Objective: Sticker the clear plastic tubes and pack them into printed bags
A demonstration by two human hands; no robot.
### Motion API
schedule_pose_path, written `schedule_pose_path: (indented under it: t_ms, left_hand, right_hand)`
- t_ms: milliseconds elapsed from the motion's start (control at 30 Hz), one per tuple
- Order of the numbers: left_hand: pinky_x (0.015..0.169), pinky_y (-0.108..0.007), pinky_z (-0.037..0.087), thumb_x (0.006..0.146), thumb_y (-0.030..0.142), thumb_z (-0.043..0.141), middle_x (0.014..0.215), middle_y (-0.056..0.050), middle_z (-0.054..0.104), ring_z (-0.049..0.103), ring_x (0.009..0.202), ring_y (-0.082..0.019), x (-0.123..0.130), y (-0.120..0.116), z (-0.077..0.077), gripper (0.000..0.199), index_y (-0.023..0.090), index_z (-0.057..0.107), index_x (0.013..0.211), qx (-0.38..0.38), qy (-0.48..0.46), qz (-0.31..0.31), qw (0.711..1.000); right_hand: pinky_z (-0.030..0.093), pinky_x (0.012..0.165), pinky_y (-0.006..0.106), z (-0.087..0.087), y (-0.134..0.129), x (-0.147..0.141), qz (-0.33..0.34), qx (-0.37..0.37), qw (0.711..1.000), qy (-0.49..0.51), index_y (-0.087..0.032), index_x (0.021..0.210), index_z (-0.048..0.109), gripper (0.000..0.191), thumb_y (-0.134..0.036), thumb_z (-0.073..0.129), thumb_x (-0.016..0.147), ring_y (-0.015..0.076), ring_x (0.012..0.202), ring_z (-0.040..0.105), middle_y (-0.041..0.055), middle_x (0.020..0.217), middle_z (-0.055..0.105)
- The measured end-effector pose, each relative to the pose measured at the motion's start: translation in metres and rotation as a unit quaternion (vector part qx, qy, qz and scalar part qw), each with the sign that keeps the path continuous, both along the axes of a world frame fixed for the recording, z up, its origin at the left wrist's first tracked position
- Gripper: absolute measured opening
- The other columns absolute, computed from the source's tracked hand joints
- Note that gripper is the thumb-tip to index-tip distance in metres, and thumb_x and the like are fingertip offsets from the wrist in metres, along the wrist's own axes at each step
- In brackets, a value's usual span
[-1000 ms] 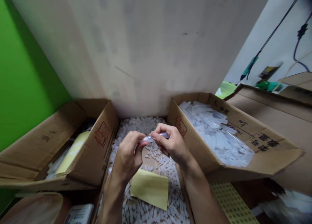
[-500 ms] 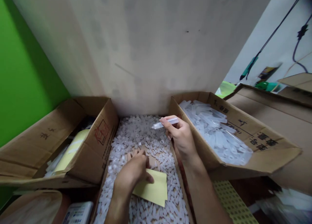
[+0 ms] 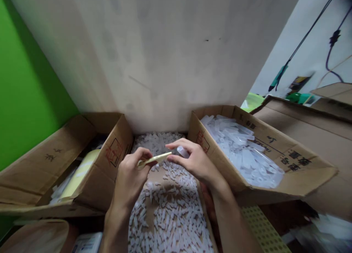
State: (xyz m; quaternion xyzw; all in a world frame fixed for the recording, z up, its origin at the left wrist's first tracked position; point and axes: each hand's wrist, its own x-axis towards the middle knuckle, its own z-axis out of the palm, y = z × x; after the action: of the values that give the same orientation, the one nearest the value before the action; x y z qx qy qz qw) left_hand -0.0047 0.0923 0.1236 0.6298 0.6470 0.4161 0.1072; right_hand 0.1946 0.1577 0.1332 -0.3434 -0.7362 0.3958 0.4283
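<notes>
From my head view, my left hand [image 3: 132, 172] is closed in a pinch on a thin, pale yellow wad of paper-like sheets [image 3: 161, 158], held nearly edge-on to me. My right hand [image 3: 196, 159] is half open, thumb and forefinger parted, with a translucent, whitish plastic tube [image 3: 182, 151] lodged between them; the thumb tip is close to the sheets' far end, and I can't tell whether it touches.

Both things are up over a shallow brown cardboard tray [image 3: 155, 178], which is strewn with small translucent white plastic pieces [image 3: 176, 212]. Beside my right forearm, an open brown cardboard box [image 3: 220, 161] holds a heap of longer clear tubes [image 3: 244, 146].

I judge the tube light and fairly stiff, its smooth round wall apt to roll or slip, so I'd grip it around the middle with soft, even pressure. The sheets look light too, and bendable; pinched flat near one edge, they should stay together, while a loose hold could let them fan or crease.
</notes>
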Motion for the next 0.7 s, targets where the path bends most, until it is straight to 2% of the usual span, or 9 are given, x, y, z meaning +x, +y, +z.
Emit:
schedule_pose_path:
  t_ms: [67, 133, 233, 367, 500, 633, 700]
  left_hand:
    - [0.071, -0.026, 0.044, 0.084, 0.02, 0.072, 0.081, 0.004, 0.073, 0.066, 0.077, -0.018, 0.003, -0.001, 0.001, 0.007, 0.025, 0.068, 0.085, 0.021, -0.004, -0.002, 1.0]
    - [0.072, -0.027, 0.045, 0.084, 0.019, 0.073, 0.083, 0.004, 0.074, 0.067, 0.078, -0.018, 0.004, -0.001, 0.002, 0.009, 0.025, 0.069, 0.087, 0.03, 0.005, -0.007, 1.0]
    - [0.077, -0.029, 0.047, 0.084, 0.019, 0.075, 0.092, 0.003, 0.077, 0.068, 0.085, -0.019, 0.004, 0.0, 0.002, 0.014, 0.027, 0.072, 0.095, 0.036, 0.018, -0.039, 0.998]
    - [0.086, -0.031, 0.048, 0.092, 0.025, 0.07, 0.102, 0.0, 0.077, 0.069, 0.095, -0.02, 0.004, 0.001, 0.002, 0.01, 0.026, 0.073, 0.102, 0.075, 0.007, -0.107, 0.991]
    - [0.086, -0.032, 0.049, 0.097, 0.022, 0.063, 0.1, -0.002, 0.076, 0.069, 0.095, -0.02, 0.006, 0.002, 0.002, 0.011, 0.024, 0.073, 0.098, 0.082, -0.007, -0.13, 0.988]
    - [0.084, -0.03, 0.05, 0.096, 0.018, 0.062, 0.097, -0.002, 0.074, 0.067, 0.093, -0.019, 0.006, 0.001, 0.002, 0.011, 0.023, 0.071, 0.094, 0.07, -0.031, -0.142, 0.987]
    - [0.083, -0.029, 0.05, 0.095, 0.016, 0.062, 0.095, -0.002, 0.072, 0.067, 0.092, -0.018, 0.006, 0.001, 0.002, 0.01, 0.023, 0.07, 0.092, 0.057, -0.035, -0.147, 0.987]
  right_hand:
    - [0.047, 0.082, 0.029, -0.001, -0.002, -0.004, 0.026, -0.002, 1.0, 0.003, -0.02, 0.098, 0.079, 0.016, -0.023, 0.082, 0.083, 0.0195, 0.094, 0.067, 0.003, 0.099, 0.075]
    - [0.046, 0.074, 0.027, -0.002, -0.002, -0.007, 0.023, 0.001, 1.0, 0.007, -0.019, 0.089, 0.079, 0.005, -0.022, 0.08, 0.086, 0.0177, 0.083, 0.066, 0.0017, 0.088, 0.075]
    - [0.044, 0.067, 0.026, -0.004, -0.001, -0.008, -0.003, 0.014, 1.0, 0.011, -0.018, 0.082, 0.077, 0.007, -0.022, 0.077, 0.088, 0.0162, 0.073, 0.063, 0.0007, 0.078, 0.073]
    - [0.044, 0.068, 0.027, -0.007, 0.001, -0.007, -0.002, 0.028, 1.0, 0.007, -0.017, 0.082, 0.077, 0.008, -0.022, 0.077, 0.088, 0.0166, 0.073, 0.063, 0.0015, 0.078, 0.074]
    - [0.044, 0.068, 0.026, -0.009, 0.002, -0.008, 0.014, 0.057, 0.998, 0.004, -0.018, 0.082, 0.078, 0.011, -0.025, 0.076, 0.09, 0.016, 0.072, 0.062, 0.0016, 0.078, 0.073]
    - [0.044, 0.066, 0.024, -0.011, 0.001, -0.009, 0.029, 0.083, 0.996, -0.003, -0.018, 0.081, 0.077, 0.009, -0.013, 0.075, 0.088, 0.0145, 0.07, 0.062, 0.0006, 0.077, 0.072]
    - [0.044, 0.066, 0.023, -0.011, 0.001, -0.008, 0.037, 0.092, 0.995, -0.016, -0.018, 0.081, 0.078, 0.018, -0.002, 0.072, 0.086, 0.014, 0.071, 0.062, 0.0, 0.077, 0.071]
